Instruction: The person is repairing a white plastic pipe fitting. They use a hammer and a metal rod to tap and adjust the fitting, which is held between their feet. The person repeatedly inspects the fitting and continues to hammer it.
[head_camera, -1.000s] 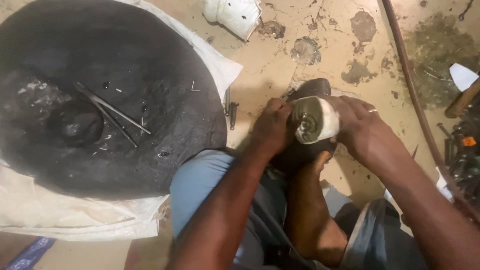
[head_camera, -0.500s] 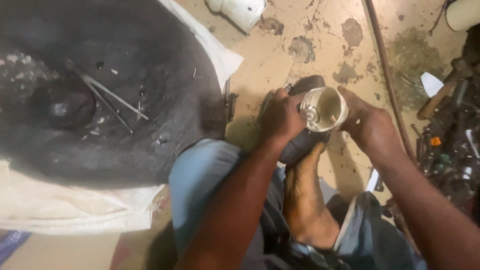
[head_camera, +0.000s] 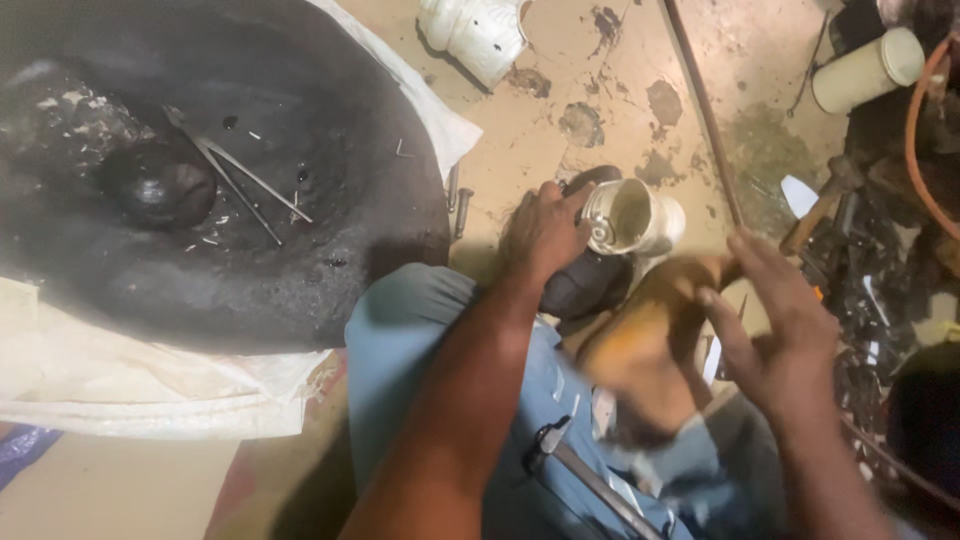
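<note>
My left hand (head_camera: 545, 232) grips the rim of a small white plastic container (head_camera: 632, 217) that lies on its side on the dirty floor, its mouth turned towards me. My right hand (head_camera: 780, 320) hovers to the right of it with fingers spread and holds nothing; it is blurred. A bare foot (head_camera: 640, 345) and a dark shoe (head_camera: 585, 280) lie just below the container. My legs in blue trousers (head_camera: 420, 340) fill the lower middle.
A large black rubbery disc (head_camera: 200, 170) on white sacking (head_camera: 150, 400) covers the left, with thin metal rods (head_camera: 235, 175) on it. A white jug (head_camera: 475, 30) stands at the top. A long rod (head_camera: 700, 110), a white cylinder (head_camera: 865, 70) and dark tool clutter (head_camera: 880, 250) are at the right.
My right hand has let go of the white container and drawn back to the right with fingers apart. My left hand still holds it. The view has shifted left.
</note>
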